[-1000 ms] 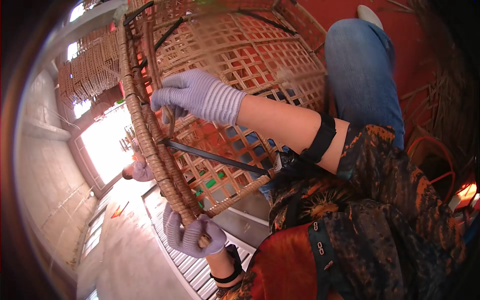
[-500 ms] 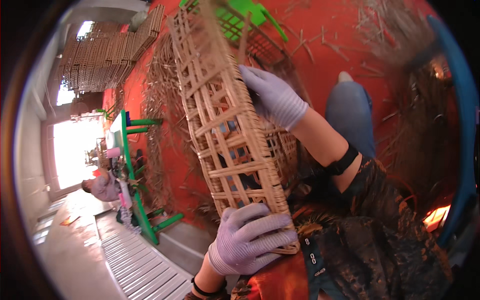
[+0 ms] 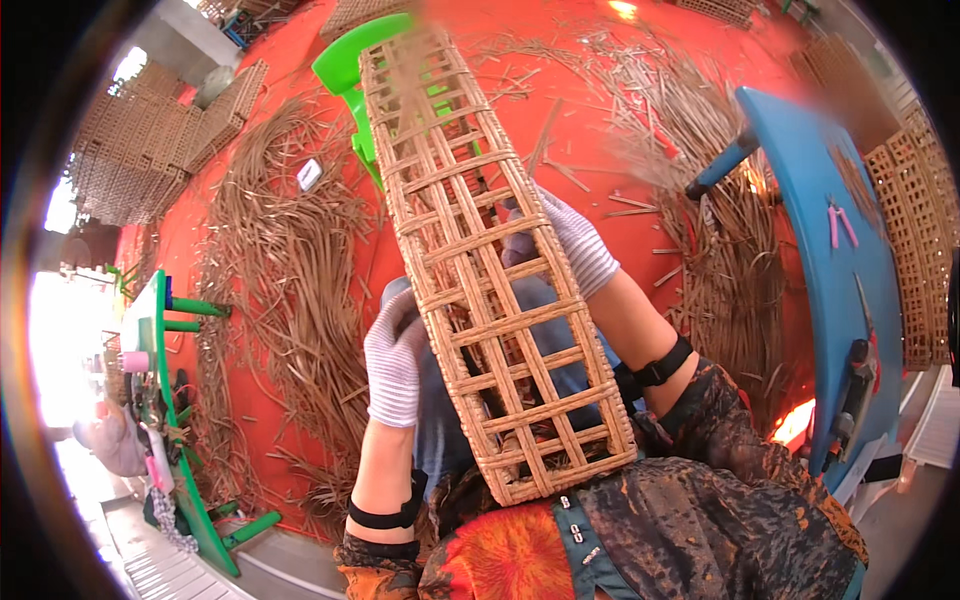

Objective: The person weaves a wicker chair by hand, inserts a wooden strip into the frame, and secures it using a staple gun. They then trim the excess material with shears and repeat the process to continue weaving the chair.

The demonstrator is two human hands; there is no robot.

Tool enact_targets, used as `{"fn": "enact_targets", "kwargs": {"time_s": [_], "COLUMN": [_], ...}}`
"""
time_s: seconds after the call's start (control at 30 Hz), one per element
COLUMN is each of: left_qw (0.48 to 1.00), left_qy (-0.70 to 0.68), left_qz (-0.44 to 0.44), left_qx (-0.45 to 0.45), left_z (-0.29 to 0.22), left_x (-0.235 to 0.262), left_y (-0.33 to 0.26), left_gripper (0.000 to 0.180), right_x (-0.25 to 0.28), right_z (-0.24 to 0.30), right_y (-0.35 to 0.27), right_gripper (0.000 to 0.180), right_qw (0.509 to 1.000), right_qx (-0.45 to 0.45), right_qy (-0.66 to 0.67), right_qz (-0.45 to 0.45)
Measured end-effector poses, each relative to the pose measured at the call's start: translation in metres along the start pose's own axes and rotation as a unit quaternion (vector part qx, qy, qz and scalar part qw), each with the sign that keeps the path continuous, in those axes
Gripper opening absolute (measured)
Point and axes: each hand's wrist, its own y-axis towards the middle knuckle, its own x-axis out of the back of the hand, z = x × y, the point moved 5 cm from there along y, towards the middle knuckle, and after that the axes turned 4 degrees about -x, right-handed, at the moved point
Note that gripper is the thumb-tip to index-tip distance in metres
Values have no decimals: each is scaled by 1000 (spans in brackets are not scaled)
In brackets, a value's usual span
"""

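A long, narrow woven basket [image 3: 520, 325] with an open lattice of tan strips stretches from my lap away toward a green plastic chair [image 3: 345, 60]. Both my hands wear pale striped gloves. My left hand [image 3: 392, 360] is at the basket's left edge, its fingers curled in behind the frame and partly hidden. On the other side, my right hand [image 3: 580, 245] grips the right edge, with fingertips showing dark through the lattice. The near end of the basket rests close against my patterned clothing. Its far end is blurred.
Loose dry strips [image 3: 290, 270] lie heaped on the red floor. At right, a blue table [image 3: 800, 200] carries pink-handled pliers [image 3: 842, 225] and a dark and red hand tool [image 3: 858, 385]. A person [image 3: 112, 440] is beside a green table [image 3: 165, 400]. Stacked woven panels [image 3: 130, 150] stand back left.
My left hand has moved from the basket's near end to farther up its left edge. The basket has turned to show its lattice more squarely. The view has swung right, revealing the blue table.
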Motion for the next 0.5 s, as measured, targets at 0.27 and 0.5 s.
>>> {"fn": "enact_targets", "kwargs": {"time_s": [0.27,0.5], "left_qw": [969,830], "left_qy": [124,305], "left_qz": [-94,-94], "left_qx": [-193,-458], "left_z": [-10,-97], "left_x": [9,-26], "left_y": [5,2], "left_gripper": [24,16], "right_x": [-13,-17], "right_z": [5,12], "right_y": [12,5], "right_gripper": [27,25], "right_qw": [995,996], "right_qx": [-32,-12], "right_qy": [72,43], "right_qz": [-60,-78]}}
